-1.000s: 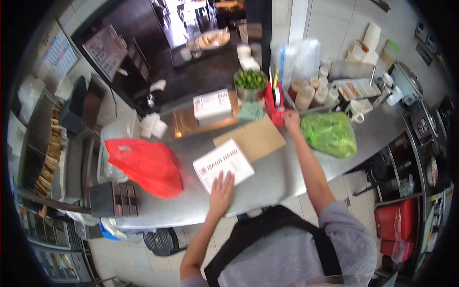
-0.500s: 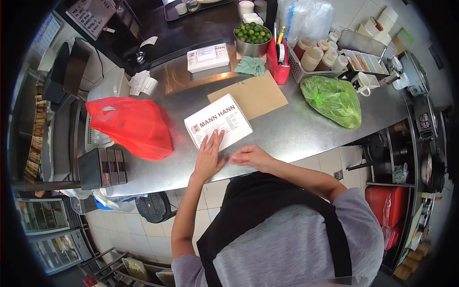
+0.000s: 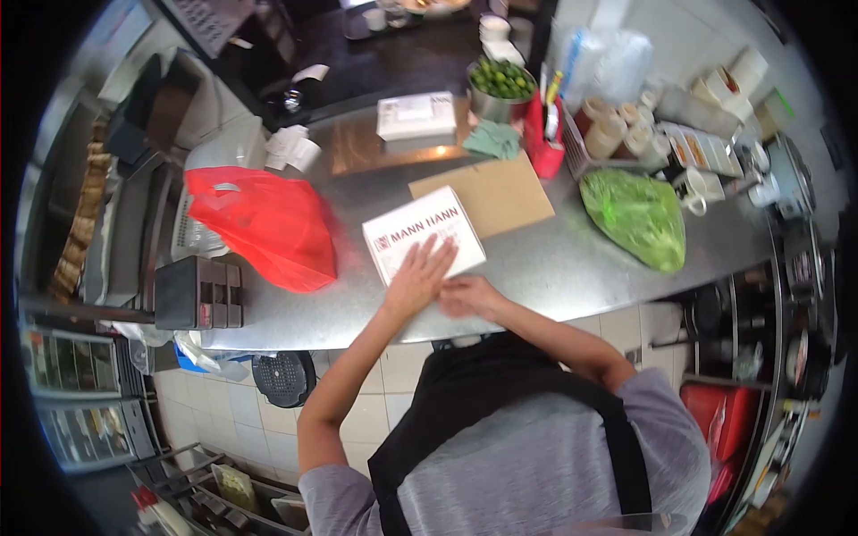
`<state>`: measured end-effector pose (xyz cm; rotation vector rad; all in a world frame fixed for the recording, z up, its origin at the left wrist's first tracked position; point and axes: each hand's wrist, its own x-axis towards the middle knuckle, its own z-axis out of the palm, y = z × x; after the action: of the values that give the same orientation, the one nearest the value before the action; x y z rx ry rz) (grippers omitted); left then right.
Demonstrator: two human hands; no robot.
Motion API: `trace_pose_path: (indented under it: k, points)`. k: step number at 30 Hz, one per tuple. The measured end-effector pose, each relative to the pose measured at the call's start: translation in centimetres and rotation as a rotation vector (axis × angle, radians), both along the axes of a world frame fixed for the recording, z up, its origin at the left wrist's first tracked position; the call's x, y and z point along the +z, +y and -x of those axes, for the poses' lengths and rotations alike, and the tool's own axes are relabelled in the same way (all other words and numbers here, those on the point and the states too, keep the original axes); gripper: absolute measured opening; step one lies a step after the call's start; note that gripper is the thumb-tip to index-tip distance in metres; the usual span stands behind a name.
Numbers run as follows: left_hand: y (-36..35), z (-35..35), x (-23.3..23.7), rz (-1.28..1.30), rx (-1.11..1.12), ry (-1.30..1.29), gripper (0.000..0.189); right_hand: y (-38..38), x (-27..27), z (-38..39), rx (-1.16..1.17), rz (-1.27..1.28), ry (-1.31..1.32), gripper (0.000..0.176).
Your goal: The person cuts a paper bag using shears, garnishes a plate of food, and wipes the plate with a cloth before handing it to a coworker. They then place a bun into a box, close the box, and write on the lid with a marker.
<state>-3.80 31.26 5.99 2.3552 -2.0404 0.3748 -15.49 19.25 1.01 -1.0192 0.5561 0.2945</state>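
Note:
A white takeaway box [image 3: 413,229], its lid printed MANN HANN in red, lies closed on the steel counter. My left hand [image 3: 418,277] rests flat on the near part of its lid, fingers stretched and slightly apart. Close by the box's near edge is my right hand [image 3: 474,297], curled inward beside the left one; motion smears its fingers. Partly beneath the box's far side is a flat brown sheet [image 3: 514,192] of paper or card.
A red plastic bag [image 3: 259,232] stands left, a green-leaf bag [image 3: 633,219] right. Behind are another white box [image 3: 416,116], a green cloth [image 3: 492,139], a pot of limes [image 3: 501,89] and a basket of bottles [image 3: 617,134]. A black compartment holder [image 3: 198,293] sits at the left edge.
My left hand has slid further up and across the lid, covering more of the print. My right hand has come closer to it. The whole view has shifted slightly.

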Motion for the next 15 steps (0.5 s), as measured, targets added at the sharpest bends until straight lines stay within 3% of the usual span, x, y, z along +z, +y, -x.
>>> trace_pose_path:
  k: [2, 4, 7, 8, 10, 12, 15]
  points:
    - [0.1, -0.1, -0.9, 0.091, -0.011, 0.083, 0.063, -0.8, 0.0, 1.6, 0.05, -0.131, 0.057, 0.037]
    - [0.2, 0.1, -0.6, 0.065, 0.005, -0.001, 0.061, -0.9, 2.1, 3.6, -0.05, -0.13, 0.049, 0.039]
    - [0.8, 0.9, 0.3, -0.025, 0.093, -0.072, 0.072, -2.4, 0.2, 5.1, -0.261, -0.015, -0.069, 0.038]
    - [0.2, 1.0, 1.1, -0.055, 0.085, -0.089, 0.075, -2.8, 1.1, 5.0, -0.36, 0.113, -0.094, 0.037]
    - [0.5, 1.7, 1.6, 0.034, 0.094, 0.279, 0.078, -4.8, 1.3, 4.3, -0.512, 0.245, -0.258, 0.032]
    - [0.9, 2.6, 2.6, 0.085, 0.123, 0.393, 0.073, -8.3, 3.0, 2.5, -0.5, 0.472, -0.454, 0.022]
    - [1.9, 2.3, 2.2, 0.091, 0.157, 0.436, 0.068, -16.2, 5.0, -3.2, -0.601, 1.143, -0.534, 0.023]
